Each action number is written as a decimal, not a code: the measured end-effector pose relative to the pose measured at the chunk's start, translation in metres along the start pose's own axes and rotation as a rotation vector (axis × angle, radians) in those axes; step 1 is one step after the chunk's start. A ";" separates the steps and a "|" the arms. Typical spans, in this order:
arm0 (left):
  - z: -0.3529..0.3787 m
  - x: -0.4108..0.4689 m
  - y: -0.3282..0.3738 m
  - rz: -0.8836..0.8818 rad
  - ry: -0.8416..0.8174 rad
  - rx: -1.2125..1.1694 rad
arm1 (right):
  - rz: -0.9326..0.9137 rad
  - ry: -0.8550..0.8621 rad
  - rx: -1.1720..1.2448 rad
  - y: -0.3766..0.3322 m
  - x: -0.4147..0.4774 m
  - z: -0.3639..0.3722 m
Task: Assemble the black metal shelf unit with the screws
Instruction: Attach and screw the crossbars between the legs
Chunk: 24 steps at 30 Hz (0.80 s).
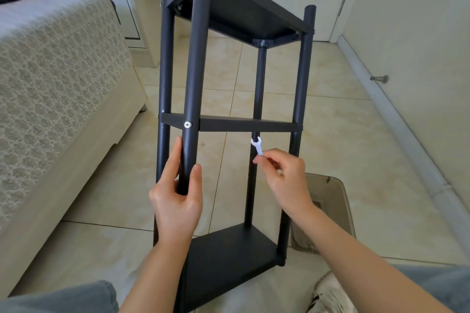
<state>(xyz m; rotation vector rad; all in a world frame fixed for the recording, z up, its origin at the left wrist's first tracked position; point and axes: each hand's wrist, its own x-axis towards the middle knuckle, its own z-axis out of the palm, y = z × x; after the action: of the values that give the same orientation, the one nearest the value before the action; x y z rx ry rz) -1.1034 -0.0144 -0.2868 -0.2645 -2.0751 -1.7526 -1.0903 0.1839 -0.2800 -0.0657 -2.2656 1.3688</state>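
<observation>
My left hand (178, 198) grips the near post (193, 71) of the black shelf unit (229, 249), just below the middle shelf (241, 123). My right hand (287, 180) pinches a small silver wrench (257, 145), held up under that shelf. The unit leans away from me over the tiled floor (330, 122), beside the lace-covered bed (63, 71). All three shelves sit on the posts, and a screw head (187, 124) shows at this joint. I judge only tightening remains. I can read no brand or writing.
</observation>
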 end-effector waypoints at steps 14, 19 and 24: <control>-0.001 -0.005 -0.001 -0.024 0.032 0.091 | 0.359 -0.298 -0.284 -0.001 0.073 -0.092; -0.002 -0.004 0.000 -0.004 0.041 0.119 | 0.480 -0.261 -0.282 0.009 0.090 -0.101; -0.004 -0.003 -0.001 -0.022 0.038 0.168 | 0.565 -0.190 -0.208 0.011 0.098 -0.097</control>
<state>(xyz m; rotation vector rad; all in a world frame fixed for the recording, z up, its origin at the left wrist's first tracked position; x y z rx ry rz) -1.0999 -0.0176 -0.2884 -0.1578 -2.1897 -1.5706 -1.1370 0.2974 -0.2153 -0.7215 -2.6674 1.4396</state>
